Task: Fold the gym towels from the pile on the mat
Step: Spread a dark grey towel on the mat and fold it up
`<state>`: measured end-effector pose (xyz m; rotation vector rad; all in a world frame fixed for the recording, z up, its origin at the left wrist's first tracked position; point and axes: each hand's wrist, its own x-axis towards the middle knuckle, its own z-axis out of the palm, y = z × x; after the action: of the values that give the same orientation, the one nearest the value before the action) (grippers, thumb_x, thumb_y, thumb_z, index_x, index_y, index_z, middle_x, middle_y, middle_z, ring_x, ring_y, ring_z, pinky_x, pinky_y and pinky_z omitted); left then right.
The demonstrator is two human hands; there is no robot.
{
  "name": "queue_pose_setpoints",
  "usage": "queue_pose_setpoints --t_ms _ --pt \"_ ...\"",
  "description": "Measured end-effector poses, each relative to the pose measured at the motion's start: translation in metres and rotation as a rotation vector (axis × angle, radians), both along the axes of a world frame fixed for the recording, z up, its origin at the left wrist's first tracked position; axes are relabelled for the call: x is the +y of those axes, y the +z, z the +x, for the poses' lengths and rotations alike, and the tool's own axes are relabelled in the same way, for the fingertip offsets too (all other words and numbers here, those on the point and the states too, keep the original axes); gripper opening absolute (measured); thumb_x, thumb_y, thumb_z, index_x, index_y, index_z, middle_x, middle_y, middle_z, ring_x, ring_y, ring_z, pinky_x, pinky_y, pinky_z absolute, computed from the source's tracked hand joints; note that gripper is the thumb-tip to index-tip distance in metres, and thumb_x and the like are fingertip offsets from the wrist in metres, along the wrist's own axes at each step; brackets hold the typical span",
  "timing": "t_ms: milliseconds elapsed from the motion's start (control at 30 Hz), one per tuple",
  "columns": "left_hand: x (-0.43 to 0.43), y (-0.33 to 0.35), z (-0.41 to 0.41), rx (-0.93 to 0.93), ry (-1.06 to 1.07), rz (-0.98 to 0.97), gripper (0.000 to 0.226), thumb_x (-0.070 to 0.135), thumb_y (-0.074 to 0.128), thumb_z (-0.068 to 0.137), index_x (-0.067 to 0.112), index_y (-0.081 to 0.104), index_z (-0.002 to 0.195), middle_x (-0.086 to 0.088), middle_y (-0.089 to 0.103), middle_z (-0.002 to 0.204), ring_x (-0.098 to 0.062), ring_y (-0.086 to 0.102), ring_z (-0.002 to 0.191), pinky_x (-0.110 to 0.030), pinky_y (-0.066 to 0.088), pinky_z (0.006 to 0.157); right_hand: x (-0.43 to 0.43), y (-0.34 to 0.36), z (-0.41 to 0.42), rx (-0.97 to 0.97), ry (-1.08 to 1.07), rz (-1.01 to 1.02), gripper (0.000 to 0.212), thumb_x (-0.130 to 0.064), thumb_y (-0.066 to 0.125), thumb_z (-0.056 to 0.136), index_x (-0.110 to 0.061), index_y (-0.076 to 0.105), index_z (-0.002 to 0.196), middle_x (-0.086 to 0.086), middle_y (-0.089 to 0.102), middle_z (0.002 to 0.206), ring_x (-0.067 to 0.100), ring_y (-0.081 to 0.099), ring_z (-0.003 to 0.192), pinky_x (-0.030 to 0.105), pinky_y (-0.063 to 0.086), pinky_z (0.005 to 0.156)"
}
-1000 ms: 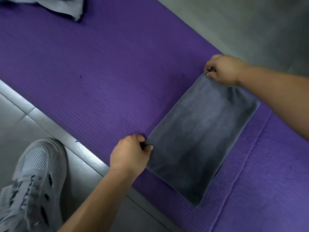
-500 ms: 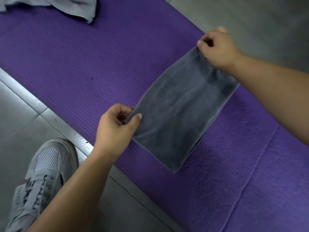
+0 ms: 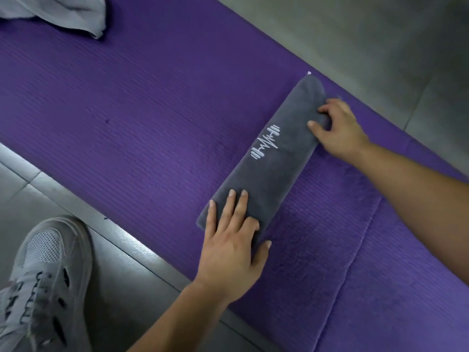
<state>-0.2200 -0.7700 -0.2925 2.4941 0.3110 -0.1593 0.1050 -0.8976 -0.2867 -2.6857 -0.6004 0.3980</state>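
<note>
The towel (image 3: 269, 171), dark grey and already narrowed to a long strip, lies flat on the purple mat (image 3: 127, 110) towards its right side. Its long axis runs on a diagonal, from the near end by the mat's near edge up and rightward to a rounded far end almost at the mat's far edge. A white logo (image 3: 266, 145) faces up near the middle, running along that same axis. The left hand (image 3: 233, 247) rests on the near end with fingers (image 3: 239, 207) straight and spread, pressing the cloth down and gripping nothing. The right hand (image 3: 340, 128) sits at the strip's right edge close to the far end, thumb on top and fingers curled round the edge, so it has hold of the towel there. Each hand is thus nearest one end, and a further fold would probably bring the far end along the long axis towards the left hand. The pile (image 3: 63, 11) of paler towels waits at the mat's far left corner, well apart. A shoe (image 3: 43, 270) stands on the floor (image 3: 127, 288) beside the mat.
</note>
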Motion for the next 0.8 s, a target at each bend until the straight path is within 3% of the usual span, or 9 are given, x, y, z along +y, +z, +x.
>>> queue_pose_setpoints --t_ms 100,167,200,300,400,533,700,800 --pt "0.002 0.009 0.006 0.001 0.048 0.030 0.043 0.056 0.031 0.099 0.030 0.058 0.120 -0.002 0.027 0.166 -0.018 0.004 0.157 -0.056 0.001 0.125 0.000 -0.005 -0.007 0.006 -0.001 -0.078 0.058 -0.049 0.056 0.097 -0.018 0.045 0.146 0.002 0.023 0.165 0.031 0.013 0.153 0.047 0.018 0.123" --pt "0.006 0.017 0.017 -0.033 0.131 0.062 0.045 0.051 0.033 0.099 0.026 0.058 0.125 -0.005 0.039 0.159 -0.021 0.021 0.154 -0.057 0.005 0.125 0.005 -0.002 -0.013 -0.027 -0.049 -0.141 0.058 -0.053 0.049 0.098 -0.023 0.042 0.147 -0.001 0.014 0.168 0.030 -0.002 0.155 0.055 0.012 0.123" --pt "0.009 0.019 0.025 -0.032 0.144 0.094 0.048 0.050 0.032 0.098 0.024 0.056 0.131 -0.007 0.037 0.160 -0.022 0.020 0.154 -0.055 0.003 0.126 0.010 0.000 -0.019 -0.071 -0.042 -0.172 0.058 -0.053 0.047 0.099 -0.025 0.041 0.148 -0.001 0.011 0.169 0.029 -0.006 0.155 0.056 0.011 0.122" --pt "0.013 0.015 0.044 0.035 0.055 0.223 0.064 0.051 0.025 0.097 0.018 0.038 0.151 -0.013 0.017 0.168 -0.028 0.002 0.157 -0.055 -0.003 0.125 0.032 0.002 -0.049 -0.201 0.192 -0.162 0.062 -0.053 0.041 0.100 -0.023 0.036 0.154 0.001 0.008 0.169 0.030 -0.007 0.155 0.056 0.013 0.123" --pt "0.011 -0.005 0.041 0.123 -0.026 0.285 0.075 0.057 0.020 0.100 0.013 0.019 0.161 -0.015 0.000 0.169 -0.029 -0.007 0.156 -0.058 0.002 0.125 0.051 -0.004 -0.088 -0.182 0.501 -0.082 0.061 -0.051 0.035 0.099 -0.021 0.039 0.153 0.005 0.017 0.168 0.031 0.002 0.156 0.054 0.014 0.124" --pt "0.001 -0.016 0.030 0.136 0.052 0.340 0.079 0.059 0.029 0.101 0.010 0.016 0.161 -0.018 0.003 0.168 -0.032 -0.001 0.157 -0.060 0.009 0.123 0.046 -0.020 -0.102 -0.200 0.791 -0.199 0.063 -0.051 0.026 0.101 -0.021 0.032 0.156 0.005 0.016 0.168 0.029 0.003 0.156 0.049 0.004 0.126" --pt "-0.007 -0.018 0.034 0.171 0.094 0.359 0.081 0.062 0.030 0.099 0.011 0.017 0.161 -0.018 0.005 0.168 -0.034 0.002 0.156 -0.064 0.011 0.121 0.044 -0.018 -0.018 -0.170 0.545 -0.374 0.075 -0.066 0.004 0.096 -0.029 0.005 0.161 -0.001 -0.006 0.169 0.023 -0.012 0.155 0.047 -0.004 0.126" --pt "-0.006 -0.020 0.033 0.167 0.090 0.355 0.081 0.063 0.030 0.100 0.011 0.018 0.161 -0.017 0.007 0.168 -0.034 0.004 0.156 -0.064 0.014 0.120 0.048 -0.019 0.017 -0.170 0.466 -0.396 0.073 -0.067 0.005 0.098 -0.030 0.000 0.161 -0.003 -0.011 0.169 0.018 -0.016 0.154 0.044 -0.008 0.125"
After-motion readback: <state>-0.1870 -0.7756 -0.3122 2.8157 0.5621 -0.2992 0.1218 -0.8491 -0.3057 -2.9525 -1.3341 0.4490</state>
